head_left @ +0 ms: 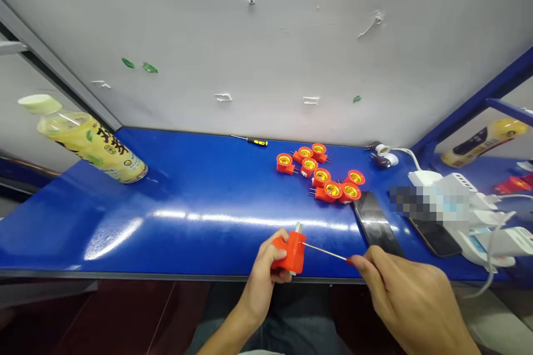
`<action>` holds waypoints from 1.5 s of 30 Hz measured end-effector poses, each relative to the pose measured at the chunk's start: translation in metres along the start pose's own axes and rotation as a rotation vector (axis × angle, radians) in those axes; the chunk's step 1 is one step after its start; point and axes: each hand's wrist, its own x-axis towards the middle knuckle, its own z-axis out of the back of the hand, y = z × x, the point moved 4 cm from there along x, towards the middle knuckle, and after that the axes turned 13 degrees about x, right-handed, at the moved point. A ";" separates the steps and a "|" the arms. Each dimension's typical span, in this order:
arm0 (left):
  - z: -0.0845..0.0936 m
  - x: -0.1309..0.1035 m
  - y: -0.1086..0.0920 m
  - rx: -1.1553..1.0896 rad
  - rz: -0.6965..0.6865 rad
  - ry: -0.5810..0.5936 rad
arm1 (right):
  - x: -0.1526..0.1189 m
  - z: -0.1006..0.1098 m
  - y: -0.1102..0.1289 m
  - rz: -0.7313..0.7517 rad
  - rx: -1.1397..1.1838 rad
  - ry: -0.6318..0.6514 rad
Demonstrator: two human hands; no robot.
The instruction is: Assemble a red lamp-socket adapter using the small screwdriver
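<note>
Near the front edge of the blue table, my left hand [266, 266] grips a red plug-in lamp socket [295, 252], its metal prongs pointing up. My right hand [400, 288] is closed round the handle of a screwdriver [327, 252]; its thin shaft points left and the tip meets the side of the red socket. Most of the handle is hidden in my fingers. Beyond my hands, several red lamp sockets [332, 191] with gold-coloured inner threads lie in a loose group.
A yellow-labelled bottle [95, 141] stands at the left. A yellow and black screwdriver [257, 142] lies by the back wall. To the right are a black phone [377, 222], another dark phone [436, 237], white plugs and cables [495, 238], and dark-and-white sockets [381, 161].
</note>
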 end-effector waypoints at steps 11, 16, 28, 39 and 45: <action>-0.014 -0.006 -0.005 0.150 0.011 0.063 | -0.019 0.013 -0.017 0.086 0.089 0.162; -0.020 -0.009 -0.007 0.249 0.028 0.037 | -0.021 0.016 -0.021 0.132 0.034 0.157; -0.033 -0.023 -0.006 0.589 0.033 0.161 | -0.055 -0.002 -0.033 -0.225 0.397 0.422; -0.004 -0.039 -0.021 0.893 -0.236 0.184 | -0.050 -0.038 -0.012 -1.003 1.353 0.763; 0.012 -0.037 -0.018 0.515 0.075 0.201 | -0.034 -0.050 0.000 -0.277 0.764 0.343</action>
